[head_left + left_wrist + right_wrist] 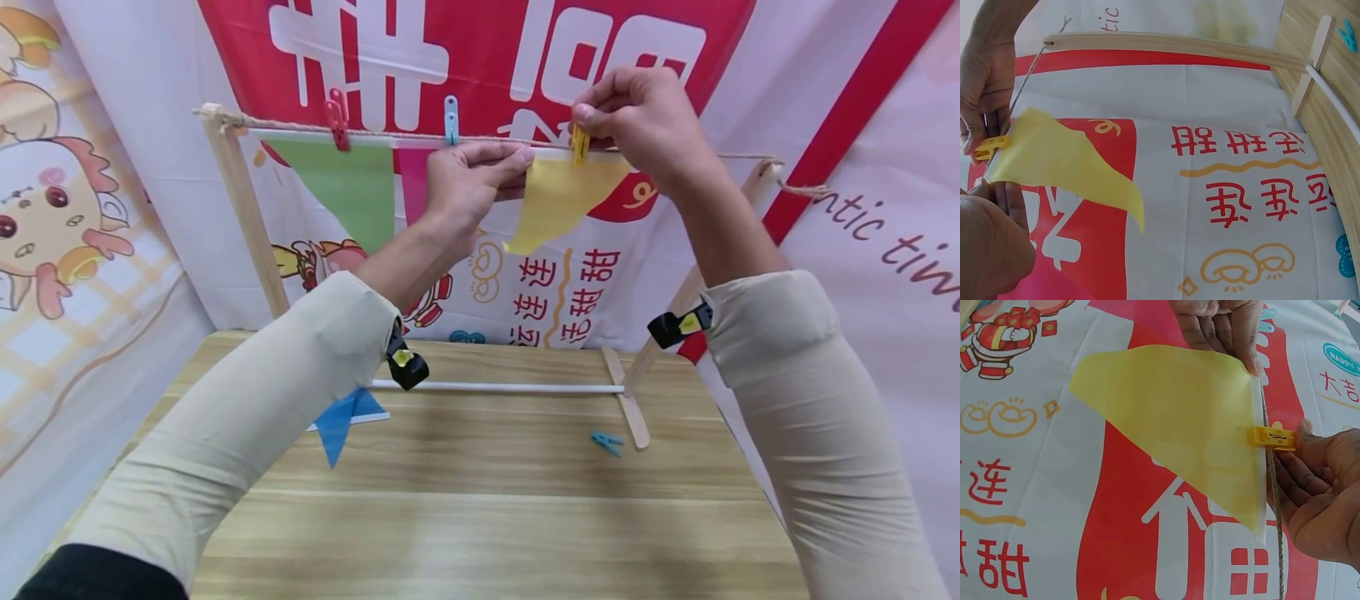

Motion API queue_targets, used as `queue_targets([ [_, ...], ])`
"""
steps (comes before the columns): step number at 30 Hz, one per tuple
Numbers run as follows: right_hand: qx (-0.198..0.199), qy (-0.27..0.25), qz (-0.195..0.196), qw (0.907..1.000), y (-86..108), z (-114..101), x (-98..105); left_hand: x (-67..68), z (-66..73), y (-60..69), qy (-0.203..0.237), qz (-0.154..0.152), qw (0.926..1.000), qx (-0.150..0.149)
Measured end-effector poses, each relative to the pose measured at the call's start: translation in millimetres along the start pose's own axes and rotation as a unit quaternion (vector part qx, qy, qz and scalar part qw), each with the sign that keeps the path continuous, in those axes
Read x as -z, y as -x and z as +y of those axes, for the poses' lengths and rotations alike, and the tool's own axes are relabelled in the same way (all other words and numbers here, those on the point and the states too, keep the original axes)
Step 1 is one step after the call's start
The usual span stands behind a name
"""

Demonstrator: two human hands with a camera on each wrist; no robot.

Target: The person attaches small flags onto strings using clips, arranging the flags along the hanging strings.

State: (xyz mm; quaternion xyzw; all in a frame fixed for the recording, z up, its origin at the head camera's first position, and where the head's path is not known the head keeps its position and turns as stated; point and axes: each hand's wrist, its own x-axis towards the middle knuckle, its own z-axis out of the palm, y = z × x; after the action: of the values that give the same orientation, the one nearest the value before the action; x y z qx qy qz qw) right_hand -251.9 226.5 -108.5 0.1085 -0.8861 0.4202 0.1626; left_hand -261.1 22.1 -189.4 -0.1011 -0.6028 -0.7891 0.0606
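I have the right hand (637, 112) pinching a yellow clip (580, 145) between thumb and fingers, its tip over the white top strip of a yellow flag (566, 200). From the right wrist camera I see the flag's strip lying along a rope (1277, 519). The left hand (472, 179) holds the flag's upper left corner against the rope, thumb and fingers closed narrow on it. The flag's lower point hangs free and curls.

Further left along the rope I count a pink flag (413, 179), partly behind the left hand, under a pale blue clip (451, 121), then a green flag (356, 183) under a red clip (337, 121). The rope runs between a left post (247, 212) and a right post (1166, 42).

Below, on the wooden table (487, 533), a blue flag (341, 421) lies toward the left edge, partly hidden by the left sleeve (262, 417). Toward the right edge, a teal clip (607, 443) sits just beside the stand's foot (633, 417). A white rod (510, 387) crosses near the table's far edge.
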Motion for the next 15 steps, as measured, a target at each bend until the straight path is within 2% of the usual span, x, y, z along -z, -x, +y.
queue_targets([
  [8,0.023,0.051,-0.027,0.9981,2.1,4.2,4.7,-3.3,0.0,0.3,0.012,0.012,0.9998,-0.004],
  [15,0.019,0.051,-0.034,0.9979,4.7,5.7,8.1,-2.7,-1.0,1.8,0.004,0.011,0.9999,0.002],
])
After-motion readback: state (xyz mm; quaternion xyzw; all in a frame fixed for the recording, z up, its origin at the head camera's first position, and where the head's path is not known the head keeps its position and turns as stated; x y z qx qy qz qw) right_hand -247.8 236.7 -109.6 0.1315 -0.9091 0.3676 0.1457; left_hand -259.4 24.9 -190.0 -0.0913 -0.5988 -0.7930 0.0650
